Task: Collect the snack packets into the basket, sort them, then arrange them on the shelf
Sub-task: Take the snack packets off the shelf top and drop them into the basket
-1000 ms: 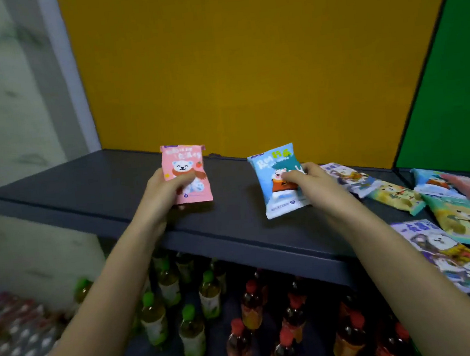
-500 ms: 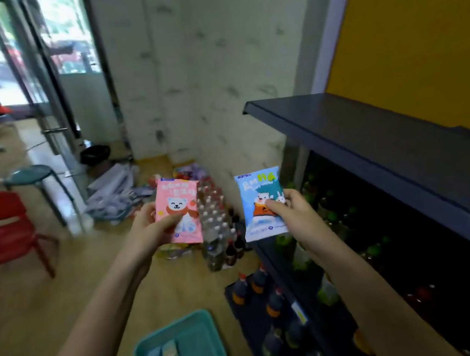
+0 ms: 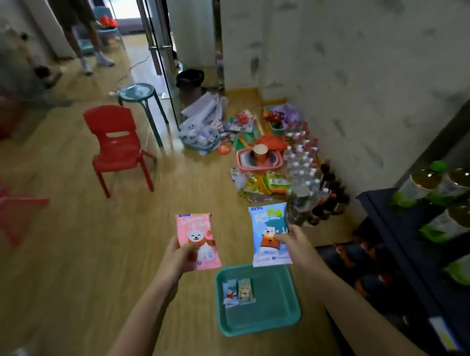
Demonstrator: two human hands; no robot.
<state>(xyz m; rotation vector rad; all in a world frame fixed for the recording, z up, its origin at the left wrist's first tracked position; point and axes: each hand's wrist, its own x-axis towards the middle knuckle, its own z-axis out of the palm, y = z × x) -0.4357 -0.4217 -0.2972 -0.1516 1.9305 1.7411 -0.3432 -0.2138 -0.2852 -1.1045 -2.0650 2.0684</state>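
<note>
My left hand pinches a pink snack packet with a white bear on it, held upright in front of me. A blue snack packet with a bear is pinched upright by my right hand. Both packets hang above the wooden floor, just beyond a teal basket that lies on the floor. Two small packets lie side by side in the basket's left part. The dark shelf unit stands at the right, with green-capped bottles on its lower levels.
A red chair and a teal stool stand to the left on the floor. Bottles, a pink basin and loose packets crowd the floor along the wall. A person's legs show at the far doorway.
My view swung left and down from the shelf top to the floor. Both hands carried their packets off the shelf and now hold them above the teal basket.
</note>
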